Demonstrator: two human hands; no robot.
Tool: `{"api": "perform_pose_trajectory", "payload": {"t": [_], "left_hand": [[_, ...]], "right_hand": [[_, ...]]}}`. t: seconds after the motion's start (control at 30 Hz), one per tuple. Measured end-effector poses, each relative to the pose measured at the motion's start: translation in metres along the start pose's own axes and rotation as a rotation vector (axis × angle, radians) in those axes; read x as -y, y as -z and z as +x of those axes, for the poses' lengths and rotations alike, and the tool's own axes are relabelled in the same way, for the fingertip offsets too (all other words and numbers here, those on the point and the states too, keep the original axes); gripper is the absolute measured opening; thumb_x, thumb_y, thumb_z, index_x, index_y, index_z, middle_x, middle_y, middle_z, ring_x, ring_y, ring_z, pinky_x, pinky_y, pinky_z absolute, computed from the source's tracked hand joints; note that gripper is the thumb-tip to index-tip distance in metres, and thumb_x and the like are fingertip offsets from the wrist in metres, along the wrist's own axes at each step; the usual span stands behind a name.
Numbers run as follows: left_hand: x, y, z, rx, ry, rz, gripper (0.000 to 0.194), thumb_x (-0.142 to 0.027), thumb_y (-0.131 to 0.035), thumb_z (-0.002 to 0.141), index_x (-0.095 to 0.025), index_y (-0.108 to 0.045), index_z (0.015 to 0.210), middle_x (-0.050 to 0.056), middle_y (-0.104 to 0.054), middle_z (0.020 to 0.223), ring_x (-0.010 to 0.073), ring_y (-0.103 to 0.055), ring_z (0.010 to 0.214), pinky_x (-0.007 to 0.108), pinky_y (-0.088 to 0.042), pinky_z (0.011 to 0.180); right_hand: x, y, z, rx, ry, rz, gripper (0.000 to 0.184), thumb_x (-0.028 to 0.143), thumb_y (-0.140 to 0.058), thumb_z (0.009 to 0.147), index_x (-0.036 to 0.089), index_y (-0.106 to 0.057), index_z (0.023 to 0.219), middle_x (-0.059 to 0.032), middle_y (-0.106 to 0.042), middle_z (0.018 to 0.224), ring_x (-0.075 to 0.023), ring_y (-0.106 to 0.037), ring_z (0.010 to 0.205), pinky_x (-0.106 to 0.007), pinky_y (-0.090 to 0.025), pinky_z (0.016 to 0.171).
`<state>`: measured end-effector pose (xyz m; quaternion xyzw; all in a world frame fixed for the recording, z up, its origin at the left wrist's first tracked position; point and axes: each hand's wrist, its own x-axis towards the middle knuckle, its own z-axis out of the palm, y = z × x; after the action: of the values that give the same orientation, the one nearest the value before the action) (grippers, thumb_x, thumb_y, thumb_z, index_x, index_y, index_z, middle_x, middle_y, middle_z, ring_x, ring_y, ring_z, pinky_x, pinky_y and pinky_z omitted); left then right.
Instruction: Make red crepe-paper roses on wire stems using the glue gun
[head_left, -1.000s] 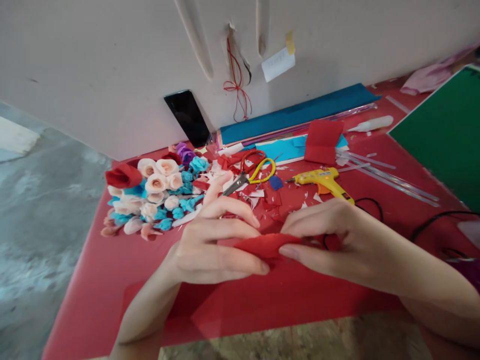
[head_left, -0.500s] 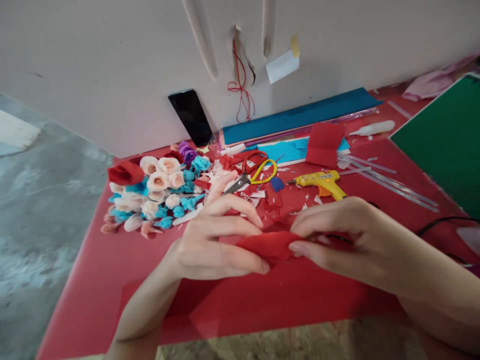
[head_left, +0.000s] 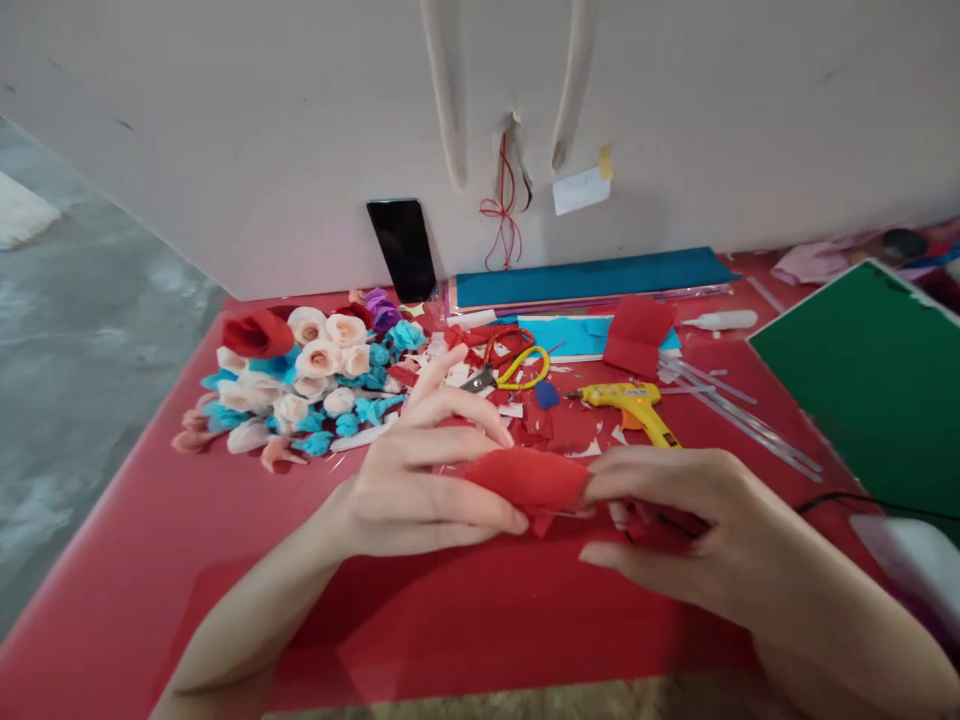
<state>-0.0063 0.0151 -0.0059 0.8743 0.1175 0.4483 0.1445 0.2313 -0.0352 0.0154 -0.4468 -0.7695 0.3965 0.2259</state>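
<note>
A curved piece of red crepe paper (head_left: 529,480) is between the fingers of my left hand (head_left: 420,490), which is closed on it from the left, its index finger raised. Beside the paper's right edge is my right hand (head_left: 675,510). Its fingertips touch that edge, while the thumb stands apart below. A thin pale line shows under the paper near these fingertips; I cannot tell what it is. Just beyond the hands lie scissors (head_left: 525,368) with red and yellow handles and a yellow glue gun (head_left: 626,398).
Paper flowers (head_left: 319,357) in white, blue and red lie at the left. A phone (head_left: 403,250) leans on the wall. Behind the scraps lie blue paper (head_left: 600,278), folded red paper (head_left: 640,335), a white glue bottle (head_left: 724,320) and clear glue sticks (head_left: 750,420). A green board (head_left: 862,370) sits right.
The right thumb has come off the red paper and moved down, apart from the fingers. The paper now shows a rounded upper edge. The view has shifted slightly.
</note>
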Motion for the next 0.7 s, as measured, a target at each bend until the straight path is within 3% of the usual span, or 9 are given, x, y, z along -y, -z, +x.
{"api": "perform_pose_trajectory", "payload": {"t": [0.07, 0.17, 0.27, 0.37, 0.47, 0.53, 0.63, 0.7], "left_hand": [[0.002, 0.002, 0.001, -0.047, -0.011, 0.037, 0.005, -0.021, -0.064, 0.080, -0.025, -0.067, 0.078, -0.001, -0.066, 0.075, 0.0155, -0.061, 0.084, 0.046, -0.047, 0.098], [0.005, 0.005, 0.002, -0.115, 0.003, 0.086, 0.008, -0.018, -0.064, 0.080, -0.024, -0.065, 0.074, -0.002, -0.062, 0.068, 0.0150, -0.061, 0.081, 0.047, -0.046, 0.099], [0.010, 0.007, 0.003, -0.179, 0.027, 0.130, 0.008, -0.016, -0.067, 0.076, -0.022, -0.064, 0.073, -0.003, -0.058, 0.064, 0.0146, -0.058, 0.080, 0.047, -0.046, 0.096], [0.012, 0.009, 0.003, -0.231, 0.039, 0.147, 0.009, -0.017, -0.071, 0.073, -0.021, -0.063, 0.071, -0.003, -0.056, 0.062, 0.0152, -0.056, 0.079, 0.042, -0.050, 0.087], [0.012, 0.012, 0.003, -0.264, 0.021, 0.141, 0.008, -0.019, -0.070, 0.075, -0.022, -0.064, 0.072, -0.003, -0.051, 0.060, 0.0153, -0.055, 0.079, 0.035, -0.050, 0.075], [0.011, 0.013, 0.003, -0.275, 0.009, 0.122, 0.007, -0.019, -0.069, 0.075, -0.023, -0.064, 0.073, -0.003, -0.049, 0.059, 0.0154, -0.055, 0.079, 0.034, -0.050, 0.073], [0.009, 0.015, 0.001, -0.283, 0.007, 0.086, 0.007, -0.019, -0.071, 0.074, -0.022, -0.065, 0.074, -0.003, -0.050, 0.061, 0.0151, -0.055, 0.078, 0.034, -0.051, 0.072], [0.006, 0.016, 0.001, -0.271, 0.014, 0.070, 0.008, -0.016, -0.071, 0.073, -0.021, -0.065, 0.075, -0.003, -0.052, 0.064, 0.0152, -0.055, 0.078, 0.034, -0.051, 0.072]], "right_hand": [[0.003, 0.008, -0.001, -0.084, 0.010, -0.035, 0.010, 0.032, -0.064, 0.080, 0.022, -0.065, 0.080, 0.0011, -0.066, 0.075, -0.0082, -0.055, 0.057, -0.018, -0.043, 0.050], [0.002, 0.023, -0.005, -0.348, -0.004, -0.197, 0.018, 0.033, -0.056, 0.084, 0.022, -0.061, 0.071, -0.0004, -0.065, 0.071, -0.0125, -0.059, 0.063, -0.022, -0.044, 0.055], [-0.009, 0.035, -0.006, -0.548, -0.191, -0.411, 0.022, 0.037, -0.054, 0.085, 0.020, -0.059, 0.072, -0.0033, -0.065, 0.076, -0.0166, -0.059, 0.070, -0.028, -0.045, 0.064], [-0.036, 0.039, -0.002, -0.468, -0.350, -0.500, 0.014, 0.032, -0.057, 0.083, 0.021, -0.062, 0.089, -0.0051, -0.066, 0.095, -0.0208, -0.059, 0.081, -0.034, -0.045, 0.074], [-0.074, 0.033, 0.004, -0.349, -0.533, -0.534, 0.020, 0.031, -0.056, 0.087, 0.016, -0.060, 0.100, -0.0075, -0.062, 0.101, -0.0213, -0.058, 0.092, -0.041, -0.047, 0.082], [-0.099, 0.026, 0.007, -0.278, -0.638, -0.507, 0.027, 0.034, -0.054, 0.089, 0.014, -0.057, 0.108, -0.0076, -0.058, 0.108, -0.0184, -0.058, 0.094, -0.039, -0.050, 0.081], [-0.126, 0.016, 0.007, -0.220, -0.696, -0.407, 0.030, 0.033, -0.054, 0.090, 0.015, -0.055, 0.114, -0.0087, -0.056, 0.113, -0.0193, -0.058, 0.097, -0.038, -0.051, 0.082], [-0.138, 0.012, 0.004, -0.246, -0.709, -0.335, 0.030, 0.033, -0.054, 0.090, 0.016, -0.054, 0.115, -0.0086, -0.056, 0.115, -0.0197, -0.057, 0.098, -0.039, -0.050, 0.083]]}}
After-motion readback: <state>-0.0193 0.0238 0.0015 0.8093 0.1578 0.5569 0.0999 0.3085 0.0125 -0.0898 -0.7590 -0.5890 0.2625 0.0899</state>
